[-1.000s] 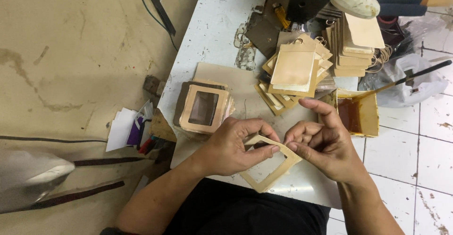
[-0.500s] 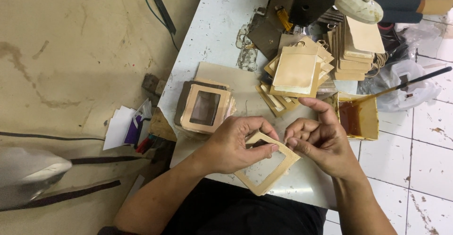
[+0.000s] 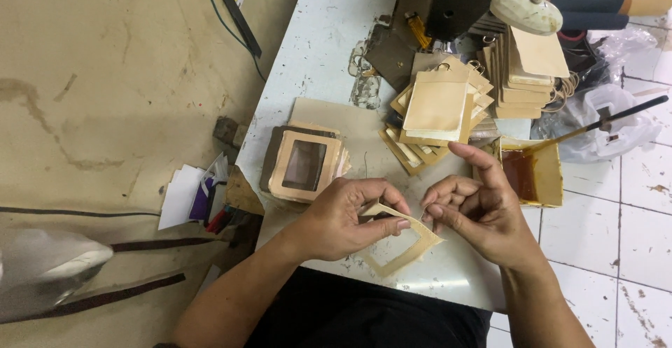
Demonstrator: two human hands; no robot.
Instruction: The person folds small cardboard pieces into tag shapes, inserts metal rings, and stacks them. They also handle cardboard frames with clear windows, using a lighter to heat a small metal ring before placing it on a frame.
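Over the white counter (image 3: 315, 47), the left hand (image 3: 343, 218) pinches a tan frame (image 3: 399, 239) at its top edge while the right hand (image 3: 483, 211) grips its right corner, near a frame stack (image 3: 304, 166) and glue tub (image 3: 535, 173).

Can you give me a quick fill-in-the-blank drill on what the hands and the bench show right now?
1. Both hands, left hand and right hand, hold a tan frame with a ____ opening.
2. The stack of window frames lies to the ____ of the left hand.
3. The brush rests in a tray of ____ glue.

Missing words: square; left; brown
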